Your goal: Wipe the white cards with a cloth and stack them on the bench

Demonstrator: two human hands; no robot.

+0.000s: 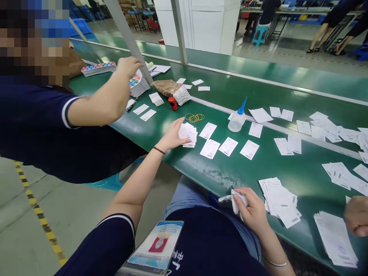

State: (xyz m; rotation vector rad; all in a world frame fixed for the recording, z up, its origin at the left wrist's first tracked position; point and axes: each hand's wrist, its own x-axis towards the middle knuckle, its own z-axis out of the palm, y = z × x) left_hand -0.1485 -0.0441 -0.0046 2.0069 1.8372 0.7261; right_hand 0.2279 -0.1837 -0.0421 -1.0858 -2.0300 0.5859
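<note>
My left hand (173, 135) reaches out across the green table (218, 172) and closes its fingers on a small stack of white paper slips (189, 134). Several single slips (228, 146) lie in a row just to the right of that stack. My right hand (249, 207) rests at the table's near edge, curled around a crumpled white cloth (235, 199). A fanned pile of printed slips (280, 200) lies right beside that hand.
A squeeze bottle with a blue nozzle (237, 118), rubber bands (194, 117) and a red stamp (173, 103) stand further out. A co-worker's arm (106, 96) reaches over a colourful box (137, 84) on the left. Another person's hand (357, 214) shows at the right edge, by more slip piles (336, 237).
</note>
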